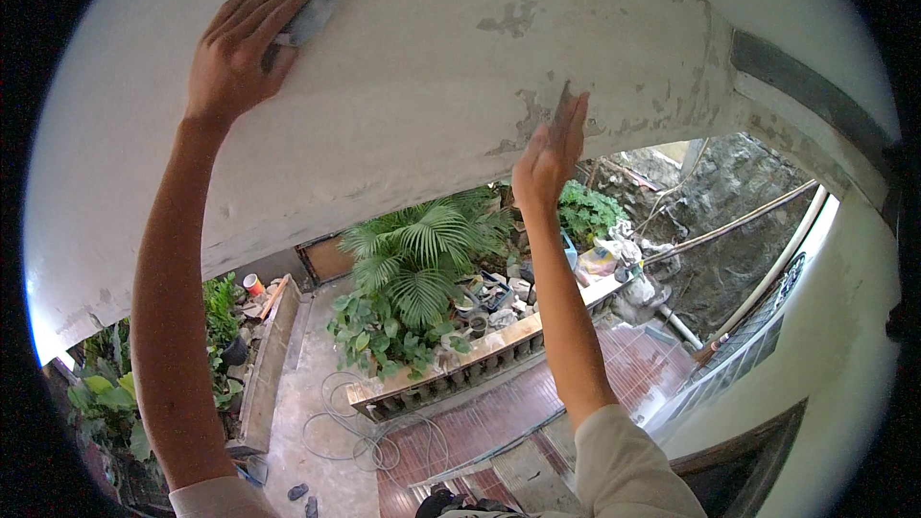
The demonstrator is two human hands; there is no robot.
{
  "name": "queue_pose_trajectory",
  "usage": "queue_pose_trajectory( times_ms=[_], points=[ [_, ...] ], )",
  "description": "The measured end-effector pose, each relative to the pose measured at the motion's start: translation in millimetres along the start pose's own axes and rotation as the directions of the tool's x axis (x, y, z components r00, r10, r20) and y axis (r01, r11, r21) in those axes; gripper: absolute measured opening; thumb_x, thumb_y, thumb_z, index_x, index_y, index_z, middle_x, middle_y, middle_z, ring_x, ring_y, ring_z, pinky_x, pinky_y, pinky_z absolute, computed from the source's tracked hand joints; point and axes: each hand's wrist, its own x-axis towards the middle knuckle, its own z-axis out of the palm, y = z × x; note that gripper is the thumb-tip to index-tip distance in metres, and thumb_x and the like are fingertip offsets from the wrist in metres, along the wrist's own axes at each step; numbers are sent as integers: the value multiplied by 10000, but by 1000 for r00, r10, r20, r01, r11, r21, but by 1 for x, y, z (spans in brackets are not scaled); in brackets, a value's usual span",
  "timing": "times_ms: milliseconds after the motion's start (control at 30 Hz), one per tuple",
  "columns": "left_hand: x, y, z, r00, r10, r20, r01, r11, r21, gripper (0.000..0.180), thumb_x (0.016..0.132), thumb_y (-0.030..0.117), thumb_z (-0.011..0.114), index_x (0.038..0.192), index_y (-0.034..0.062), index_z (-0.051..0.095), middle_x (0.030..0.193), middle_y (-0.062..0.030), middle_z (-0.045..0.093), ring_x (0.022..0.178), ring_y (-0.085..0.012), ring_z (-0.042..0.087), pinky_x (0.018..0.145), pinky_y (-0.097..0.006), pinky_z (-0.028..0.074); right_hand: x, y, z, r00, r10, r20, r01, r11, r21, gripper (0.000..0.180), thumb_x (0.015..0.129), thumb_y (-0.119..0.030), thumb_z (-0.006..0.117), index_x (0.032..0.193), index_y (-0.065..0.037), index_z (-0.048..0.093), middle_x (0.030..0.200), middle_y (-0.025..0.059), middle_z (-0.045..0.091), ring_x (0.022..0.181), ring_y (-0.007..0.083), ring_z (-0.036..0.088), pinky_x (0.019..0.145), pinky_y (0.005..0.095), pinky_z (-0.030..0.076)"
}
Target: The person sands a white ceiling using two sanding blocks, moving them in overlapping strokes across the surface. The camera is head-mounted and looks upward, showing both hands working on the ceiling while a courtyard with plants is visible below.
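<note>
A white painted surface (384, 67) slopes overhead, with grey flaked patches (513, 19) towards its right side. My left hand (251, 34) lies over a thin grey-blue sheet (312, 14) and presses it flat against the upper left of this surface. Whether the sheet is cloth or abrasive paper cannot be told. Lower and to the right, my right hand (552, 158) is raised close to a flaked patch near the surface's lower edge. Its fingers are closed on a thin dark flat piece (562, 101), mostly hidden by the hand.
Below are a leafy palm (422, 240) and a low balustrade (460, 355) with rubble behind it. A coiled hose or cable (384, 446) lies on the paving beside red tiles (480, 422). Poles (729, 221) slant at the right, near a pale wall (825, 326). Slippers (299, 492) lie below.
</note>
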Motion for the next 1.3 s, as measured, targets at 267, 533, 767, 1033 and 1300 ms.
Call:
queue_pose_trajectory(
  times_ms=[267, 533, 767, 1033, 1300],
  points=[
    [1, 1, -2, 999, -27, 27, 25, 998, 52, 659, 775, 157, 762, 1388, 240, 535, 1404, 9, 556, 1307, -179, 511, 1132, -387, 405, -23, -41, 25, 977, -88, 197, 88, 996, 6, 687, 991, -316, 417, 1537, 17, 163, 1614, 211, 114, 1486, 397, 118, 1165, 602, 67],
    [3, 2, -7, 997, -41, 66, 38, 998, 47, 653, 761, 126, 759, 1371, 238, 555, 1393, 9, 567, 1301, -181, 519, 1132, -390, 406, 22, -46, 43, 978, 207, 8, -208, 978, 21, 663, 1013, -347, 362, 1544, -3, 166, 1613, 199, 143, 1489, 384, 125, 1164, 591, 65],
    [4, 3, -8, 998, -52, 36, 52, 999, 11, 660, 749, 127, 761, 1368, 233, 559, 1387, 6, 572, 1301, -184, 520, 1128, -384, 408, -14, -57, 28, 987, -95, 132, 96, 995, 0, 610, 1012, -281, 339, 1553, -49, 178, 1617, 170, 162, 1495, 364, 127, 1167, 590, 71],
    [3, 1, -5, 999, -40, 27, 40, 999, 6, 655, 759, 131, 753, 1374, 234, 555, 1399, 15, 562, 1297, -189, 523, 1115, -378, 421, -14, -54, 33, 960, 215, 181, -217, 976, -6, 598, 1028, -287, 288, 1556, -43, 150, 1629, 166, 99, 1498, 375, 82, 1170, 582, 40],
    [2, -2, -5, 1000, -6, 7, 6, 1000, 5, 636, 778, 163, 753, 1378, 234, 552, 1403, 14, 559, 1293, -190, 527, 1116, -383, 418, 8, -40, 35, 970, 217, 112, -218, 976, -3, 607, 1023, -290, 311, 1551, -31, 160, 1620, 187, 117, 1495, 381, 89, 1169, 586, 45]
  ],
)
